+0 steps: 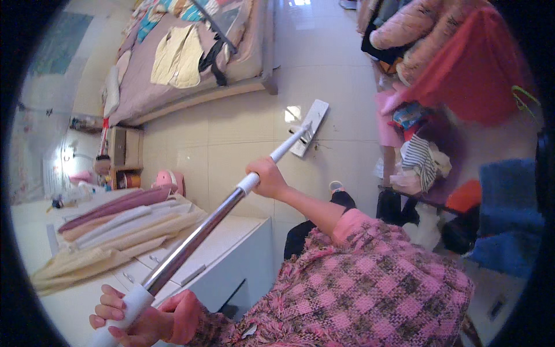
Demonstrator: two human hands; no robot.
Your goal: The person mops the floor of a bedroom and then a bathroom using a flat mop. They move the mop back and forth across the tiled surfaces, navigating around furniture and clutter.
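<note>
Both my hands grip the long pole of a flat mop, which slants from the lower left up to the floor. My left hand wraps the white upper grip, palm up. Further down the pole, my right hand closes around the white sleeve below the bare metal section. The white rectangular mop head rests on the tiled floor, joined to the pole by a hinge. Small dark debris lies on the tiles beside its lower right edge.
A bed with a cream padded vest stands at the upper left. Folded clothes cover part of a white cabinet at left. Piled garments line the right side. A pink object sits by the nightstand.
</note>
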